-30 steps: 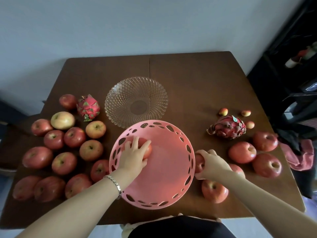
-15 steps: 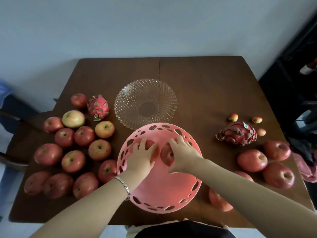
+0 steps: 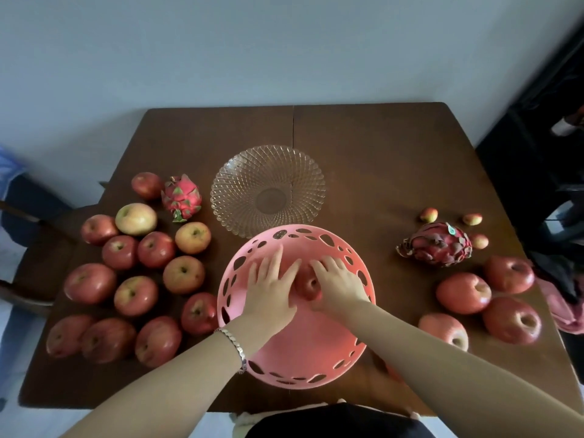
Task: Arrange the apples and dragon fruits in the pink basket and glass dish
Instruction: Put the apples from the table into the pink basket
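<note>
The pink basket point(image 3: 303, 352) with cut-out holes stands at the table's near middle. Both my hands are inside it. My right hand point(image 3: 339, 287) is cupped on a red apple point(image 3: 308, 284) resting in the basket. My left hand point(image 3: 271, 290) lies beside that apple with its fingers spread; whatever is under its palm is hidden. The glass dish point(image 3: 268, 190) sits empty just beyond the basket. One dragon fruit point(image 3: 181, 197) lies left of the dish, and a darker dragon fruit point(image 3: 437, 245) lies to the right.
Several apples point(image 3: 136, 295) crowd the brown table's point(image 3: 379, 159) left side, and several more apples point(image 3: 463, 292) lie on the right. Three tiny fruits point(image 3: 428, 214) sit behind the right dragon fruit. Dark furniture stands off the right edge.
My right hand lifted an apple from beside the basket's right rim and brought it into the basket next to my left hand. My left hand stayed inside the basket.
</note>
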Action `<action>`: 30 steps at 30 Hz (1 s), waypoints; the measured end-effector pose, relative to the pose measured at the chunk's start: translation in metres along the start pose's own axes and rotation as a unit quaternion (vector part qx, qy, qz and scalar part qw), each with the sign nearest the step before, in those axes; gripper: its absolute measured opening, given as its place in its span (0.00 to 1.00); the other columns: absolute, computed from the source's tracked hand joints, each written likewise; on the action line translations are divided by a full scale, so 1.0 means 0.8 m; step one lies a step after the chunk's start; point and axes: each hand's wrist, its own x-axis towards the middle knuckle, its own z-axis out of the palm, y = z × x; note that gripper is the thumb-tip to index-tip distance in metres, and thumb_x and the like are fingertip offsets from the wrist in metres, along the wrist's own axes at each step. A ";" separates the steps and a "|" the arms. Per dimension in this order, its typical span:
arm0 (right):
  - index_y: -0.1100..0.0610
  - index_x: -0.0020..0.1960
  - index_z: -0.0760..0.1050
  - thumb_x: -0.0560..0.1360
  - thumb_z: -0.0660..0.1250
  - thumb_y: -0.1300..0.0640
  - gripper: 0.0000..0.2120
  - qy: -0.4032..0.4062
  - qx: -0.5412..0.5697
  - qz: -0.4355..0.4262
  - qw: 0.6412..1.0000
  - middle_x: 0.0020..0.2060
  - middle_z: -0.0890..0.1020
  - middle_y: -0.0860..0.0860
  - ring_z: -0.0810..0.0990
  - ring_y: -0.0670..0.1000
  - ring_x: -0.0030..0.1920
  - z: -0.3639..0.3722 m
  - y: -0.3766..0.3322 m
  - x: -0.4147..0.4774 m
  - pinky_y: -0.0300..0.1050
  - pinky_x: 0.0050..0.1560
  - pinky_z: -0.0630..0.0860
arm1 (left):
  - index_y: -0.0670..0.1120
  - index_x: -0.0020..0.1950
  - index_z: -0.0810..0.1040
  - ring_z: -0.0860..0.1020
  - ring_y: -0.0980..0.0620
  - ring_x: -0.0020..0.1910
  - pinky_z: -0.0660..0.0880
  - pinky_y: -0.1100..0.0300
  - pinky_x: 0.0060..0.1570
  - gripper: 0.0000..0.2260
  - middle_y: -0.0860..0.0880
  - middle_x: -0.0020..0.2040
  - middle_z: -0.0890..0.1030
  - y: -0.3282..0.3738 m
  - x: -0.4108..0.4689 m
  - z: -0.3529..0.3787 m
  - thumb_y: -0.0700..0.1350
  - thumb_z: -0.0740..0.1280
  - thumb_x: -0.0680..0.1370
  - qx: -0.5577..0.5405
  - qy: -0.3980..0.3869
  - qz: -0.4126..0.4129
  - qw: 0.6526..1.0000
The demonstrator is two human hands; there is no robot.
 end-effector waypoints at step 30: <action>0.56 0.65 0.66 0.62 0.75 0.43 0.37 -0.230 -0.184 -0.038 0.955 0.56 0.76 0.55 0.70 0.55 0.57 -0.015 0.112 -0.113 0.47 0.59 0.69 | 0.51 0.69 0.66 0.55 0.51 0.76 0.46 0.38 0.72 0.31 0.52 0.69 0.71 0.034 0.024 0.002 0.64 0.65 0.71 -0.016 -0.021 -0.030 0.999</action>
